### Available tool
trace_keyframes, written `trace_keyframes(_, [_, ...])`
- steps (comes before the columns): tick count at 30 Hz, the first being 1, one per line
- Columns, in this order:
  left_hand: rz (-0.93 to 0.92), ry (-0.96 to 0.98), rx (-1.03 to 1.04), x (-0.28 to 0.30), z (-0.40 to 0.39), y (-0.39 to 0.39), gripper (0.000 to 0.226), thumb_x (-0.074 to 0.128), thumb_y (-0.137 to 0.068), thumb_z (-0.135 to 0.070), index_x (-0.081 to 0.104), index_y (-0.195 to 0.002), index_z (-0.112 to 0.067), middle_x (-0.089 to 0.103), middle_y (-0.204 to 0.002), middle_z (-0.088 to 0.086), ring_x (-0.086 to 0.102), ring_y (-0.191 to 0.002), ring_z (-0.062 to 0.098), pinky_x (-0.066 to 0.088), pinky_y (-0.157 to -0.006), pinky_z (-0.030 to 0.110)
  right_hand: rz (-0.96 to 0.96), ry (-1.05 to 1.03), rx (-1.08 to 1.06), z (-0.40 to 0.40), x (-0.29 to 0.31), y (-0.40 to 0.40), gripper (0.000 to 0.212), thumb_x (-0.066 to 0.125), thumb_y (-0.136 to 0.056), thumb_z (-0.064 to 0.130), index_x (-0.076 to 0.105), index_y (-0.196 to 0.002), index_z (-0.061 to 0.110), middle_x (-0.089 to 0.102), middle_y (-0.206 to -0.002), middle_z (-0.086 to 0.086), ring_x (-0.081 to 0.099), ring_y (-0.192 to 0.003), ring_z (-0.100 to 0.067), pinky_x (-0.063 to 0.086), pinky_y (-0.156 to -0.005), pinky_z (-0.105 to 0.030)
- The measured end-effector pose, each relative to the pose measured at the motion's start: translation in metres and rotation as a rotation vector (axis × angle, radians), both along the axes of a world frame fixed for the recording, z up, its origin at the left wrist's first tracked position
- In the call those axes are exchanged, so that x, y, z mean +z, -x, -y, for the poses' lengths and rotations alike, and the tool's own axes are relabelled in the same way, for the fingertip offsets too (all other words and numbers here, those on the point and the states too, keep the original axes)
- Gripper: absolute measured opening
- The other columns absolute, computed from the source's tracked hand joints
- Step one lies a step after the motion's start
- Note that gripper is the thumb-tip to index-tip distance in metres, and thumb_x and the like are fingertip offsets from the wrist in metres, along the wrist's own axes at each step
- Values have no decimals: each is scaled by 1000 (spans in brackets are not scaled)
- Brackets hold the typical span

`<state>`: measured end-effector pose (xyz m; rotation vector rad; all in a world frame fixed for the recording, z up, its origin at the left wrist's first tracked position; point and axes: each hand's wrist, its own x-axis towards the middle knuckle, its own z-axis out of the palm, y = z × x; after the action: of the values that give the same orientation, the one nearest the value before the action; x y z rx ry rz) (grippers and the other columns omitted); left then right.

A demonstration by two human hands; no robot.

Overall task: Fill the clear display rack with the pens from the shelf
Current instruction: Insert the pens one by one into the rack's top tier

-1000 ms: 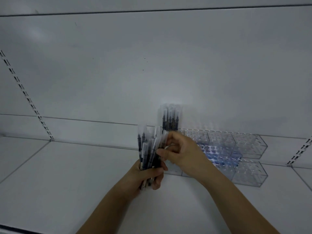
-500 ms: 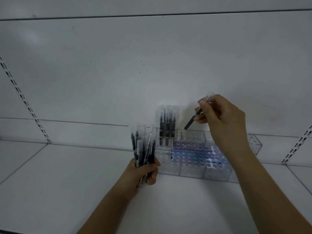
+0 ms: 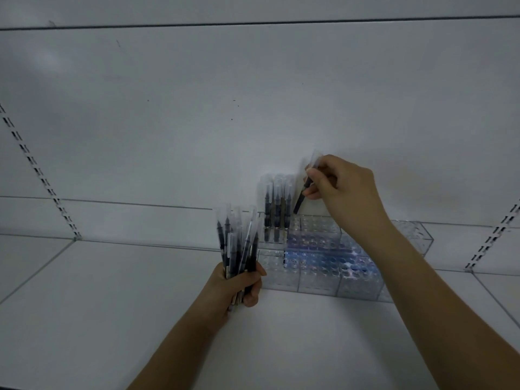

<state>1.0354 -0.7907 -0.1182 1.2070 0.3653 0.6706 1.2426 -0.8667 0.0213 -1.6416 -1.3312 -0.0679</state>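
Far left: bare shelf (image 3: pixel 112 291), no loose pens lying on it. Next along, left hand (image 3: pixel 239 285) closed around a bundle (image 3: pixel 239 243) — a dozen or so capped pens, held upright, caps up, just beside the rack's left end. Beyond that, rack (image 3: pixel 351 280): clear, stepped, set against the back wall, its top faces drilled with rows of holes. Filled so far — only a few holes at the left end of the upper tier, where some four standing pens (image 3: pixel 277 206) sat side by side. Front tier visibly empty; remainder of upper tier empty as far as could be seen, part of it hidden behind the right forearm. Further right, right hand (image 3: pixel 337 184) pinched on a single pen (image 3: pixel 305 187), tilted, lower end hanging just above the upper tier, immediately right of the seated ones, not yet in a hole. Judged an early stage: a small start made, most holes still open, the whole bundle yet to be placed one by one.
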Motion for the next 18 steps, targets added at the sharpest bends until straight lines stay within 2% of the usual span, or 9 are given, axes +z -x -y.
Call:
trace_keyframes(2, [-3, -7, 2, 0, 0, 0, 14, 69, -68, -15, 68, -78, -6, 50, -54, 12, 42, -44, 19, 37, -45, 25, 15, -28, -10, -2, 3, 0, 16, 55, -100, 19, 63, -91, 8, 69, -75, 3, 67, -69, 5, 48, -65, -2])
trace_keyframes(4, [-6, -11, 2, 1, 0, 1, 14, 69, -68, -15, 68, -78, -6, 49, -55, 12, 42, -44, 19, 37, -46, 25, 37, 9, -5, -5, 1, 0, 16, 55, -100, 18, 64, -92, 8, 70, -77, 1, 67, -69, 6, 50, -66, -4])
trace_keyframes(7, [0, -4, -3, 1, 1, 0, 14, 70, -67, -15, 68, -77, -5, 49, -53, 12, 42, -43, 18, 37, -45, 24, 115, 105, -29, -10, -7, -2, 17, 57, -99, 20, 65, -90, 8, 71, -78, -1, 69, -67, 0, 58, -76, -23])
trace_keyframes(10, [-7, -12, -1, 2, 2, 0, 14, 70, -67, -15, 68, -77, -5, 49, -53, 12, 42, -43, 18, 36, -45, 24, 191, 196, -56, -15, -12, -2, 21, 58, -99, 23, 68, -91, 6, 72, -83, -6, 71, -74, -16, 58, -81, -37])
trace_keyframes(14, [-13, -14, -3, 2, 2, 0, 15, 70, -66, -16, 68, -76, -6, 49, -52, 11, 42, -42, 17, 35, -45, 24, 343, 333, -129, -19, -13, 3, 31, 50, -102, 31, 68, -93, 7, 71, -81, -7, 69, -73, -21, 55, -75, -35])
trace_keyframes(18, [-8, -10, -19, 3, 3, 0, 15, 70, -66, -16, 69, -76, -6, 49, -52, 11, 42, -42, 17, 36, -44, 24, 470, 463, -178, -21, -13, 11, 34, 43, -105, 31, 66, -102, 6, 69, -87, -10, 65, -78, -26, 44, -63, -29])
